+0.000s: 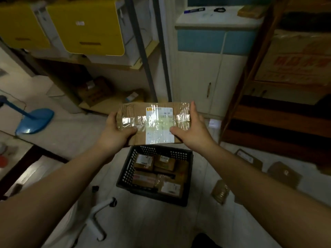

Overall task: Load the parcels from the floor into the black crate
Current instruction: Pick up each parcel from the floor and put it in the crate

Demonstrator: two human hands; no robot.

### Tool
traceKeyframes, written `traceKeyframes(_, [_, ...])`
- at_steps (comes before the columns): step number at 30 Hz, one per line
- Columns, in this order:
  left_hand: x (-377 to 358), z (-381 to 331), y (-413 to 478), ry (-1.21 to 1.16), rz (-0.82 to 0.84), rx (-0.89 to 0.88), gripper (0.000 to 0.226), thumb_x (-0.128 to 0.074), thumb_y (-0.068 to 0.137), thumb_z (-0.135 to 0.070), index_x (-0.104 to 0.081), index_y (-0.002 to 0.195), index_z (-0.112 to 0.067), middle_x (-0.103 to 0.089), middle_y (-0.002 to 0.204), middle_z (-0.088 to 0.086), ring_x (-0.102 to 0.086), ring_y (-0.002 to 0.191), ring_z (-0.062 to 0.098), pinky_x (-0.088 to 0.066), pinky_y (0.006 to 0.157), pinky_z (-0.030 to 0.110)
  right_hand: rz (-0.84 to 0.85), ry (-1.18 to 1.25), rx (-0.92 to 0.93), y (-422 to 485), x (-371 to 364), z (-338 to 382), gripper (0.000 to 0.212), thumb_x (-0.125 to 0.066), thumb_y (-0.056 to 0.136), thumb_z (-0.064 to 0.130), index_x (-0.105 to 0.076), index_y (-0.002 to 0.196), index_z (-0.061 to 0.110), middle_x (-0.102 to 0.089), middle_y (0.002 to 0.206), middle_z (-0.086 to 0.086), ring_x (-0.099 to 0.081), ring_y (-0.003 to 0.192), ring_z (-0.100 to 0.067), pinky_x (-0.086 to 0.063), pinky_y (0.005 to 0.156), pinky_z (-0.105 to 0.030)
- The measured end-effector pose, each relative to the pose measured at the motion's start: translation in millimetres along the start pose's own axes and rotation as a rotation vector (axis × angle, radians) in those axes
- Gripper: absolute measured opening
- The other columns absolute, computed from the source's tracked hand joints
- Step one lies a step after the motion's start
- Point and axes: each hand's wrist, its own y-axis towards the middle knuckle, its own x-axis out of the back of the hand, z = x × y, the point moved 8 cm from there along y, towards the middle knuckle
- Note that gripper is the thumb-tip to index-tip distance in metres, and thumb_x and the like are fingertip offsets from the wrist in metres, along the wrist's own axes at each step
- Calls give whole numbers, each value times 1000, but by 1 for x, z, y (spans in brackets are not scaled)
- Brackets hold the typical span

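A: Where's the box?

B: In the air, over the far rim of the crate, flat, label up. The left grip holds its left end and the right grip its right end. Each thumb lies on top, with the fingers round the edge.

A: How will it handle?

B: Light, I'd judge: 2 grips carry it level with no strain showing. The cardboard is creased and looks soft, so it may sag in the middle. The tape is glossy and probably slick. Better to hold bare cardboard at the ends, fingers underneath.

A: Any room in the crate?

B: At least 4 loaded parcels lie inside and cover most of the bottom. The box looks nearly as wide as the crate, so it should go down flat on top of them, not on edge.

A: And what's left?

B: 3 floor parcels, right of the crate and well apart from it.
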Motion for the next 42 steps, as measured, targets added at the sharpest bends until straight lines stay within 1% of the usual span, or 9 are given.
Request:
traceKeyframes(2, [1, 9, 30, 44, 40, 16, 73, -70, 80, -12, -28, 136, -34, -53, 99, -14, -61, 85, 11, -53, 49, 21, -51, -22, -35, 12, -12, -12, 111, -73, 73, 43, 12, 145, 41, -8, 152, 4, -34, 128, -17, -37, 100, -27])
traceKeyframes(8, [18, 59, 113, 250, 284, 45, 71, -75, 73, -17, -37, 132, -23, -53, 96, -14, -57, 86, 9, -54, 64, 30, -169, -39, -189, 33, -83, -58, 105, -72, 77, 40, 7, 145, 45, -17, 134, 7, -37, 85, 6, -27, 74, -4])
traceKeyframes(11, [30, 91, 149, 300, 435, 6, 34, -75, 72, -14, -59, 99, -26, -64, 95, -3, -65, 84, 16, -57, 70, 40, -202, -37, -288, 39, -134, -87, 103, -72, 77, 39, 3, 146, 44, -16, 143, 4, -37, 106, -4, -33, 90, -18])
traceKeyframes(13, [39, 123, 167, 330, 533, 21, 26, -74, 75, -18, -63, 99, -22, -69, 95, 3, -68, 86, 19, -58, 72, 44, -207, -35, -343, 44, -167, -108, 103, -72, 77, 38, 4, 145, 46, -15, 146, 3, -37, 116, -12, -36, 96, -26])
traceKeyframes(16, [49, 188, 198, 445, 566, 64, 41, -72, 79, -27, -55, 115, -13, -66, 106, 6, -65, 95, 22, -56, 81, 49, -185, -104, -403, 61, -210, -148, 99, -69, 78, 41, 6, 142, 51, -12, 148, 5, -35, 128, -23, -38, 104, -41])
traceKeyframes(21, [40, 317, 239, 496, 547, 139, 70, -75, 76, -25, -32, 131, -27, -58, 115, -1, -60, 104, 23, -54, 83, 51, -82, -226, -454, 90, -282, -254, 92, -62, 85, 42, 6, 146, 42, -3, 154, 0, -25, 137, -25, -24, 102, -25])
traceKeyframes(26, [33, 463, 276, 659, 535, 236, 98, -83, 63, -32, -23, 141, -27, -51, 126, 6, -54, 112, 29, -50, 90, 51, 46, -261, -518, 104, -351, -369, 83, -61, 87, 39, -4, 148, 39, -1, 156, -4, -23, 138, -31, -24, 110, -33])
traceKeyframes(33, [29, 620, 290, 898, 589, 324, 90, -74, 71, -41, -15, 137, -54, -21, 141, 13, -36, 120, 43, -40, 93, 45, 211, -381, -607, 110, -421, -483, 86, -61, 86, 43, -3, 149, 36, -5, 154, -15, -28, 134, -38, -30, 105, -37])
traceKeyframes(42, [9, 706, 289, 838, 675, 353, 80, -66, 78, -38, -16, 140, -46, -28, 148, 12, -37, 128, 39, -36, 105, 50, 374, -447, -750, 100, -474, -569, 96, -62, 84, 44, 14, 143, 43, 4, 154, -17, -34, 130, -42, -35, 105, -50])
